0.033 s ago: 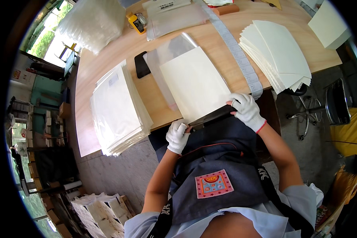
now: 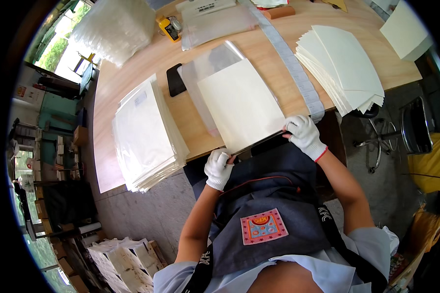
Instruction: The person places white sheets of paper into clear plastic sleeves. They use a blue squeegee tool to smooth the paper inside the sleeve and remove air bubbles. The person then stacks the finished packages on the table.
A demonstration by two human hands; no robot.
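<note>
A large cream sheet [image 2: 242, 105] lies at the table's near edge, partly over clear plastic bags [image 2: 200, 71]. My left hand [image 2: 219, 169], in a white glove with bare fingertips, pinches its near left corner. At the near right corner my right hand [image 2: 302, 132], gloved the same way, is closed on the edge. A thin dark strip runs along this edge between the hands; whether a plastic bag is gripped with the sheet I cannot tell. To the left stands a stack of sheets in clear bags [image 2: 144, 127]. A fanned pile of cream sheets [image 2: 342, 68] rests at the right.
A black phone [image 2: 176, 80] lies beyond the bagged stack. A long strip of labels [image 2: 293, 68] crosses the table [image 2: 112, 93]. Farther back are a yellow bottle [image 2: 168, 29], more clear bags [image 2: 217, 27] and a bulky plastic bundle [image 2: 115, 29]. An office chair [image 2: 410, 127] stands right.
The dark band between my hands along the sheet's near edge has become thinner. My right hand has shifted very slightly; my left hand has barely moved.
</note>
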